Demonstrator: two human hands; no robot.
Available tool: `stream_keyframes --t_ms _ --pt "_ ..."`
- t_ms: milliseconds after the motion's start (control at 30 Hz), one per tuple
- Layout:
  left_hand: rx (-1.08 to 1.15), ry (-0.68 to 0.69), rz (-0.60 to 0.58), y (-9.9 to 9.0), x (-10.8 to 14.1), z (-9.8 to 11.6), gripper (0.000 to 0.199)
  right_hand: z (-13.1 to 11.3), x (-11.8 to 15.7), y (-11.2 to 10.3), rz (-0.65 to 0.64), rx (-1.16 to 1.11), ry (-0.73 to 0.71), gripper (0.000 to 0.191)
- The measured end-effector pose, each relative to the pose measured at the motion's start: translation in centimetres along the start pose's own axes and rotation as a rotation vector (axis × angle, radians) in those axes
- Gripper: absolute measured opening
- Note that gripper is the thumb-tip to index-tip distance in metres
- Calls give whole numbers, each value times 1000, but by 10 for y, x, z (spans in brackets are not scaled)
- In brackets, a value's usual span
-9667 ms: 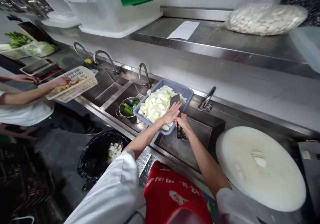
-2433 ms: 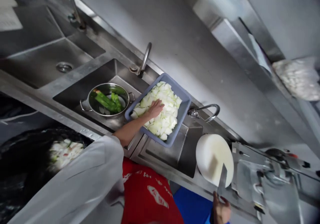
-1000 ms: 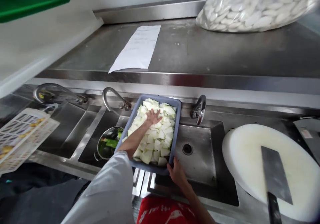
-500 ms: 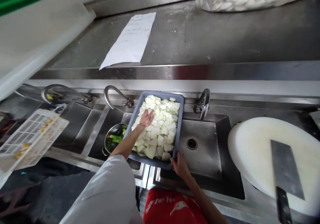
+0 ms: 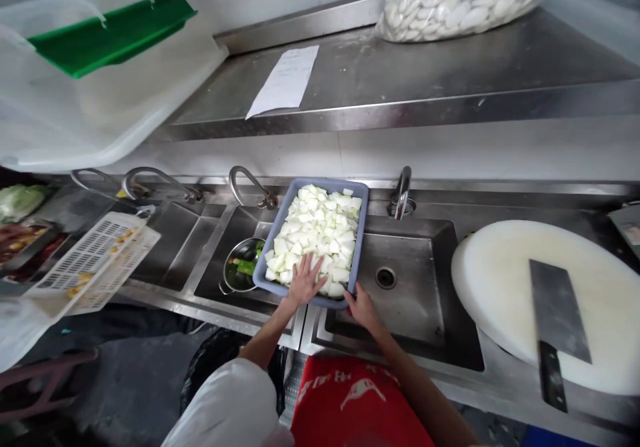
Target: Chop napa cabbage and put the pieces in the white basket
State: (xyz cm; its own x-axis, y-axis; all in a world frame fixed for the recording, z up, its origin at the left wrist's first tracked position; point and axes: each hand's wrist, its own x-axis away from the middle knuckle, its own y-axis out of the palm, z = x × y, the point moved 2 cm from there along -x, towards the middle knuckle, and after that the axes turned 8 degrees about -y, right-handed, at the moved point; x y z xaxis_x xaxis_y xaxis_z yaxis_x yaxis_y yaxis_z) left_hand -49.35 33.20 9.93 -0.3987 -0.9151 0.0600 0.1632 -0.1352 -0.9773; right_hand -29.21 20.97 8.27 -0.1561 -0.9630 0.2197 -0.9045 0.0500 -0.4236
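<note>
A blue-grey plastic tub rests across the divider between two sinks, filled with pale green-white chunks of cut vegetable. My left hand lies on the chunks near the tub's front edge, palm down with fingers spread. At the tub's near right corner, my right hand grips the rim, thumb over the edge. Its other fingers are partly hidden by the tub wall.
Right of the tub is a sink with a drain. Beyond it, a cleaver lies on a round white chopping board. A metal pot holding green pieces sits in the left sink. A white basket stands farther left; curved taps line the back.
My left hand has moved from the upper left of the chunks toward the tub's front edge. My right hand stays at the near right corner. The camera view has shifted.
</note>
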Motion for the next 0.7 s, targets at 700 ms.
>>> stream_keyframes --t_ms 700 --pt "237 49 380 -30 -1 -13 35 26 119 -26 14 -52 118 27"
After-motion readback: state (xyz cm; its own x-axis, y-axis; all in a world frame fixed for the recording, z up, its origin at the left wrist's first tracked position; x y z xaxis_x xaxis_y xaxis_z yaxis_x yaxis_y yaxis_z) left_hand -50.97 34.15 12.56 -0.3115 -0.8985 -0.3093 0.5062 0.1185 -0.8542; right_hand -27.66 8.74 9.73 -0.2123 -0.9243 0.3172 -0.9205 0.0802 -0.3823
